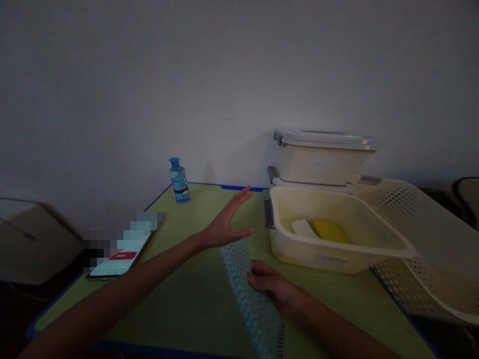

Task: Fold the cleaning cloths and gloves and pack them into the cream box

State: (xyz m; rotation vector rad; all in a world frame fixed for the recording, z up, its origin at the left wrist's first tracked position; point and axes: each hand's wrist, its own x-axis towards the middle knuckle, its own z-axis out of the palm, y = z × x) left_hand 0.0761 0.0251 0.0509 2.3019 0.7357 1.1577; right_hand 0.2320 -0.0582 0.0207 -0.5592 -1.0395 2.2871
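My right hand [271,284] pinches a folded, light blue textured cloth [243,286] by its right edge, thumb on top. The cloth hangs at a slant over the near part of the table, and its lower end runs out of view. Just above the cloth's upper end, my left hand [226,222] is open, thumb and fingers spread wide with nothing between them. Right of both hands stands an open cream plastic bin [310,257]. Inside it lie a yellow item [331,232] and a white item [304,228], whose kinds I cannot make out.
A blue bottle [180,184] stands at the table's back left. A phone or tablet [123,254] lies along the left edge. Lidded storage boxes [318,162] are stacked behind the bin. A perforated white basket [430,224] sits to the right. The green table [168,304] has blue edging.
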